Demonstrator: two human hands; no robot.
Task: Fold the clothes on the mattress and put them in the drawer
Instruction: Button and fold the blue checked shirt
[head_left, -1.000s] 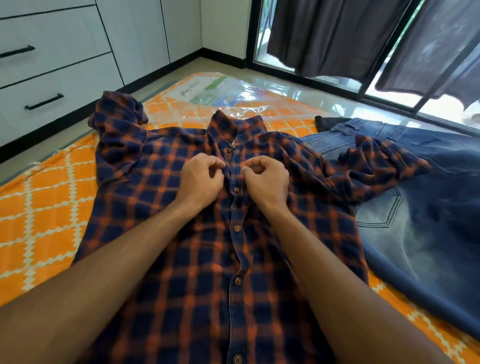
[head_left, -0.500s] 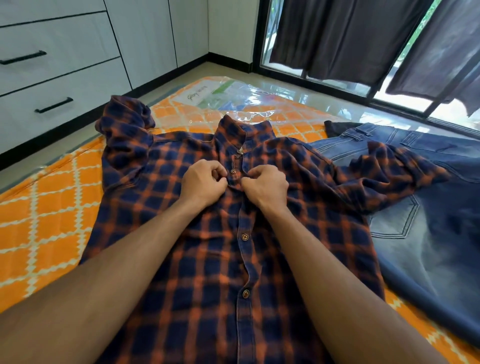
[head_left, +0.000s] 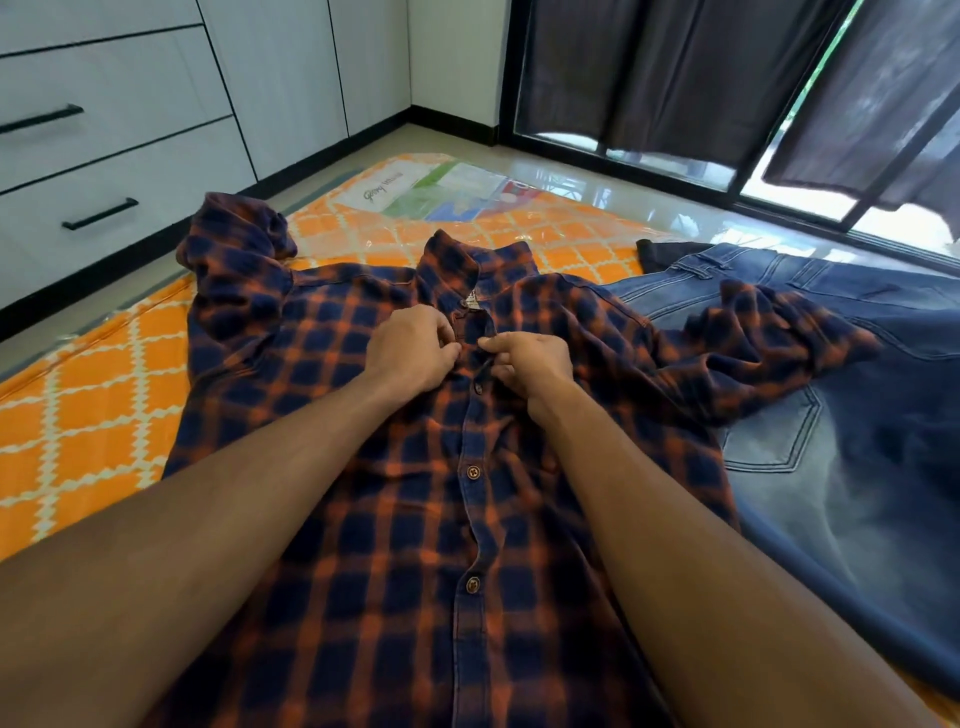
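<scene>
A navy and orange plaid shirt (head_left: 322, 374) lies front-up on the orange patterned mattress (head_left: 88, 415), buttons running down its middle. My left hand (head_left: 410, 348) pinches the left side of the placket just below the collar. My right hand (head_left: 530, 358) pinches the other side of the placket, thumb and finger tips nearly meeting my left hand. Both forearms stretch over the shirt's lower half. The right sleeve is bunched on top of blue jeans (head_left: 857, 467), which lie spread at the right. White drawers (head_left: 119, 208) with black handles stand at the left, closed.
A strip of floor (head_left: 78, 306) separates the mattress from the drawer unit. A dark garment (head_left: 660, 254) pokes out behind the jeans. Glass sliding doors with dark curtains (head_left: 675, 78) fill the back right. A printed label under plastic (head_left: 415, 187) covers the mattress's far end.
Both hands have moved up the placket toward the collar, from a lower button to the one just below the collar. The shirt's lie on the mattress is unchanged.
</scene>
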